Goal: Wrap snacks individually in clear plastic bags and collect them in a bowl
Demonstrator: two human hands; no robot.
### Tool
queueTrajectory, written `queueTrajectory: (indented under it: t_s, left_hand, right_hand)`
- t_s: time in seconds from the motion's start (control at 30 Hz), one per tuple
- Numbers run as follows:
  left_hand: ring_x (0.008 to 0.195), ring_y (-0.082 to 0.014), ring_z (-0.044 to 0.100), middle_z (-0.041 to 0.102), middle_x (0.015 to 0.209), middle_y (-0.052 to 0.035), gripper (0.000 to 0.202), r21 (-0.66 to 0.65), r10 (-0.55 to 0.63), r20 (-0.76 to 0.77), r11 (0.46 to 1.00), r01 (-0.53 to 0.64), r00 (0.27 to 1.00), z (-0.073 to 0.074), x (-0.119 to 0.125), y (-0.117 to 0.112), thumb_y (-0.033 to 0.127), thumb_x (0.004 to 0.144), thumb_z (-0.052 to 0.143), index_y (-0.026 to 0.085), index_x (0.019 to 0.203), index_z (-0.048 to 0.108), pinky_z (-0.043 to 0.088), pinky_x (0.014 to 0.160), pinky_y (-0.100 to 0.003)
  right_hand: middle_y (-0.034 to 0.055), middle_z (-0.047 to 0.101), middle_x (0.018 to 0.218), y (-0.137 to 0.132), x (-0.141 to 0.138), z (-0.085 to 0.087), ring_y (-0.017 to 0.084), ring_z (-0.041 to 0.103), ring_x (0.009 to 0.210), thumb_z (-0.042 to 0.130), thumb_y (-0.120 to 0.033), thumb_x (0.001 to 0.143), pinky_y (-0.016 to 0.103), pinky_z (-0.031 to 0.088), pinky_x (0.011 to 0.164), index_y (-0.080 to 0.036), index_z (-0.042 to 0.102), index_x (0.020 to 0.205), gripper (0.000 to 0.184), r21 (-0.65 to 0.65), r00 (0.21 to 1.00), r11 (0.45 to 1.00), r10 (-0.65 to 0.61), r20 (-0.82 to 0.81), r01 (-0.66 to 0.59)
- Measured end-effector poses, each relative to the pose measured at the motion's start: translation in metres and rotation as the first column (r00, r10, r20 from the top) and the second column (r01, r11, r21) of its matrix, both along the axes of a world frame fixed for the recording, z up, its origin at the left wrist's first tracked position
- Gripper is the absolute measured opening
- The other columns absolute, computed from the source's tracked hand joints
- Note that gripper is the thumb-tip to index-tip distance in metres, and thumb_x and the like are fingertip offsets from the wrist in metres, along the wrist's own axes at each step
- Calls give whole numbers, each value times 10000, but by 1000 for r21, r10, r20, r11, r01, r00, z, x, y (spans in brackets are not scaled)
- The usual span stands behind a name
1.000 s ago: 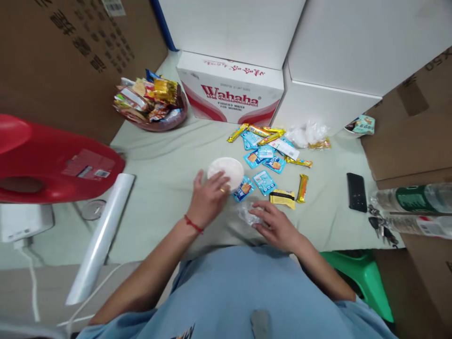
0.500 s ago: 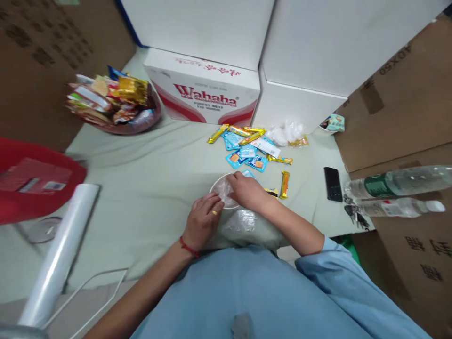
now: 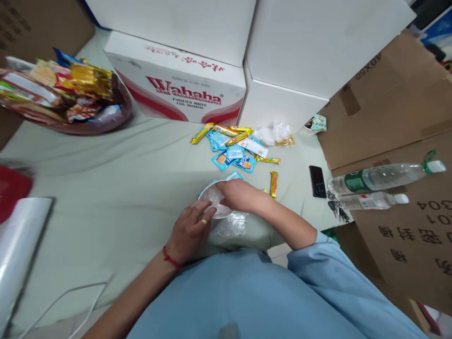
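Note:
A white paper bowl stands near the table's front edge, with crumpled clear plastic film inside. My left hand is at its near-left rim, thumb and fingers closed over the edge. My right hand reaches over the right rim, and its fingers are hidden down inside the bowl. A clear plastic wrapper lies just in front of the bowl. Blue snack packets and yellow snack sticks are scattered behind and to the right, some partly covered by the bowl and my right hand.
A bowl of wrapped snacks sits at the back left, beside a Wahaha water carton. To the right are a phone, keys and two plastic bottles. A roll of plastic film lies at left.
My right hand has moved from the rim deeper into the bowl. My left hand stays at the rim. The whole view has shifted, so things appear further left.

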State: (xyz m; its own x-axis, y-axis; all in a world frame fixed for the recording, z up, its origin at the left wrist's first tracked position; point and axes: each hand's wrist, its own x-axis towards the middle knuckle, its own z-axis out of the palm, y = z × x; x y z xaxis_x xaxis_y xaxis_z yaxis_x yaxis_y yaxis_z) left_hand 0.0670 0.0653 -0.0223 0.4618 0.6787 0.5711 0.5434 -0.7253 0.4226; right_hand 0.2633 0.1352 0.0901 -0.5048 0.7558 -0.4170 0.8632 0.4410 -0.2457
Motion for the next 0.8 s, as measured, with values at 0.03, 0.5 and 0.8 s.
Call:
queueTrajectory:
  t_s: [0.03, 0.5, 0.8]
  left_hand:
    - [1164, -273, 668, 702, 1250, -116, 403, -14, -11, 6, 1000, 11, 1000, -2, 1, 1, 36, 872, 593, 274, 1190, 666, 602, 962, -457]
    - [1208, -255, 655, 615, 1307, -128, 383, -98, 141, 120, 987, -130, 983, -8, 12, -15, 95, 883, 625, 245, 1224, 537, 599, 1006, -425]
    - [1180, -242, 681, 617, 1307, -118, 399, -99, 84, 154, 993, -69, 984, -10, 15, -17, 89, 884, 620, 258, 1231, 523, 616, 974, -403]
  right_hand:
    - [183, 786, 1172, -1, 3, 0, 305, 763, 1093, 633, -219, 981, 337, 577, 870, -115, 674, 1259, 299, -1, 999, 1000, -22, 23, 22]
    - [180, 698, 1260, -23, -14, -3, 270, 731, 1050, 433, -140, 1036, 321, 587, 789, -132, 732, 1146, 318, 91, 996, 996, -5, 95, -4]
    - [256, 694, 1244, -24, -13, -25, 285, 746, 943, 511, -190, 1013, 367, 608, 754, -62, 646, 1269, 316, 23, 1000, 1000, 9, 20, -10]
